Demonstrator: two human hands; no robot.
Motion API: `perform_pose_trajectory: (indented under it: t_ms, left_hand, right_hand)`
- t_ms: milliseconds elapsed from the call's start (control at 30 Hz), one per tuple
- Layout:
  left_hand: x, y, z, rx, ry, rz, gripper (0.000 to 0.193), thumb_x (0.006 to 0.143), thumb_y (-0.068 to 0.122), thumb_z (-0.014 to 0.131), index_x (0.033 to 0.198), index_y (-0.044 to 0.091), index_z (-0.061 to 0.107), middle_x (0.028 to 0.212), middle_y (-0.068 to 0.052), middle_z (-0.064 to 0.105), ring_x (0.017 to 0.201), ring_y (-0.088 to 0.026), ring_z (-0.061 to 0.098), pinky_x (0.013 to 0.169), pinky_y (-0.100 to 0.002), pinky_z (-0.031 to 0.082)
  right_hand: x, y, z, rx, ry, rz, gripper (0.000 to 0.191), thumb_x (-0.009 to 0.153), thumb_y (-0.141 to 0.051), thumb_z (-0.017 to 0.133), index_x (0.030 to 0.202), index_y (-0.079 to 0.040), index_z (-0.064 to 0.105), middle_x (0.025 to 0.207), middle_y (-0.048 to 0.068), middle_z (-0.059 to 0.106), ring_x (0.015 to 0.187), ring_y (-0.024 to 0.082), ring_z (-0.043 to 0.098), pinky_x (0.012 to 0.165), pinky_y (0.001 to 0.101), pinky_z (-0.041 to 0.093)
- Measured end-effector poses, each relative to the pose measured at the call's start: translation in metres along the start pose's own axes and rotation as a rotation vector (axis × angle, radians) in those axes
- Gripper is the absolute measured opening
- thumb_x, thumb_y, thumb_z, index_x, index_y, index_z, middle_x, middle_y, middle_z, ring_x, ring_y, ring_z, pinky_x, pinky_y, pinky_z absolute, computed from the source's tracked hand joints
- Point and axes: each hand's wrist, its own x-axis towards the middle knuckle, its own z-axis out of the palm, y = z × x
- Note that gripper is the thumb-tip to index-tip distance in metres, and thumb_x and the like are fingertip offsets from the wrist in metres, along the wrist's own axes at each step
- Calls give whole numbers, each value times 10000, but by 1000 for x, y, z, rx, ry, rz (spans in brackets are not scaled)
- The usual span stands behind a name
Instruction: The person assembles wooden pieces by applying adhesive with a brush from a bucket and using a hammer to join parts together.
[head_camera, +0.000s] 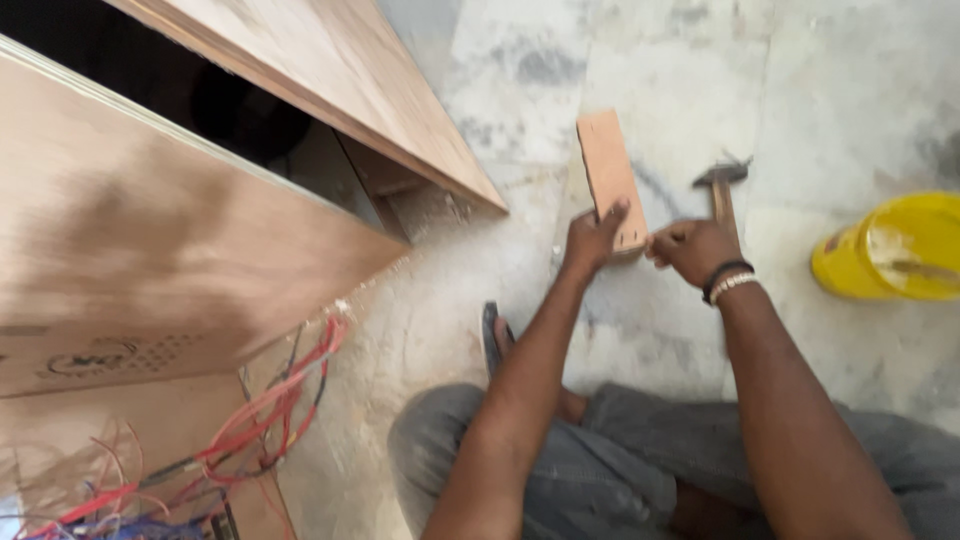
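A small rectangular wooden block lies on the marble floor in front of me. My left hand rests on the block's near end, with fingers pressed on its edge. My right hand is closed around the wooden handle of a claw hammer, right beside the block's near corner. The hammer's metal head points away from me. Black and white bracelets sit on my right wrist.
A yellow plastic bucket stands at the right. Large plywood panels of a cabinet fill the left, with a dark gap between them. Red and blue wires hang at the lower left. My knees and a sandalled foot are below.
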Motion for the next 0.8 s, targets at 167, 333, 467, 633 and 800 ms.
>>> perform_pose_trajectory:
  t_ms: [167,333,467,633,800]
  left_hand:
    - [5,-7,-1,39,-5,15,672,858,595,699,1067,-42,752,922,-121,784,830,-159,725,747,-319,585]
    - [-5,-2,1,-53,-15,2,564,916,501,680,1003,-49,772,854,-111,779,757,-133,704,695,-300,574]
    - [-10,5,3,-92,-24,8,553,917,489,680,988,-52,769,841,-112,775,740,-136,706,680,-298,575]
    - [-10,4,3,-54,-28,-5,563,914,507,675,985,-44,768,828,-106,770,729,-129,703,675,-286,575]
    - [-10,5,5,-103,-28,-5,555,903,495,688,989,-47,769,833,-107,774,730,-133,703,672,-289,571]
  right_hand:
    - [0,8,-1,15,-27,-109,238,996,-244,659,993,-30,765,874,58,785,795,134,746,751,293,577]
    - [-18,1,-4,26,19,-176,136,872,-151,779,966,-58,752,877,49,777,785,150,733,722,306,569]
    - [-36,-10,4,-189,232,-305,164,881,-192,835,920,-76,726,855,56,751,746,198,708,672,356,535]
    - [-42,-7,13,-289,374,-434,173,892,-225,856,915,-92,747,883,54,730,760,236,689,674,376,533]
    - [-32,16,21,-292,417,-468,153,913,-238,840,921,-103,767,871,49,724,741,245,678,678,385,529]
